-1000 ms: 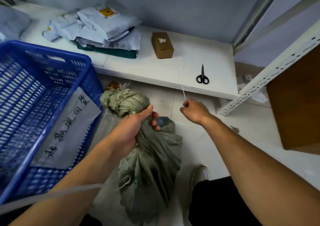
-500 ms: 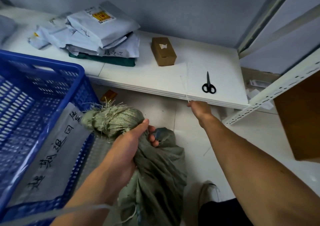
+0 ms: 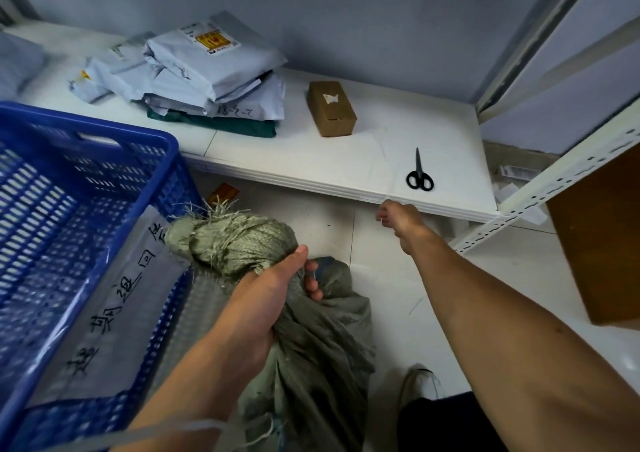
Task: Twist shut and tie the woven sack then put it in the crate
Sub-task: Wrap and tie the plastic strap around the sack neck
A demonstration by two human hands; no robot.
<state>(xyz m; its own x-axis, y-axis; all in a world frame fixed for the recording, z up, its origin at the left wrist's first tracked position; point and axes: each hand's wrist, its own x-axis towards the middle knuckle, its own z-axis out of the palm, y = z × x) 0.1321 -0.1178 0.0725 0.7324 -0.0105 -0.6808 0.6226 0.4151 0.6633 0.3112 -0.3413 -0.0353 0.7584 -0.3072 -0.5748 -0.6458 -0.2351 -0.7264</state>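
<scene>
A grey-green woven sack (image 3: pixel 322 340) stands on the floor in front of me. Its frayed, twisted top (image 3: pixel 235 240) bulges above my left hand (image 3: pixel 277 289), which is clenched around the sack's neck. My right hand (image 3: pixel 398 217) is stretched out to the front edge of the low white shelf (image 3: pixel 311 171), fingers pinched on a thin pale string that runs across the shelf. A pale strip of string also crosses my left forearm at the bottom. The blue plastic crate (image 3: pixel 69 209) stands at the left, right beside the sack.
Black scissors (image 3: pixel 419 174) lie on the shelf just beyond my right hand. A small brown cardboard box (image 3: pixel 331 108) and a pile of grey mail bags (image 3: pixel 207 74) sit further back. A white slotted rack post (image 3: pixel 554 181) and a brown board (image 3: pixel 602 237) stand at the right.
My right hand has moved away from the sack, forward to the shelf edge, drawing the string along. My left hand has kept its grip on the sack neck.
</scene>
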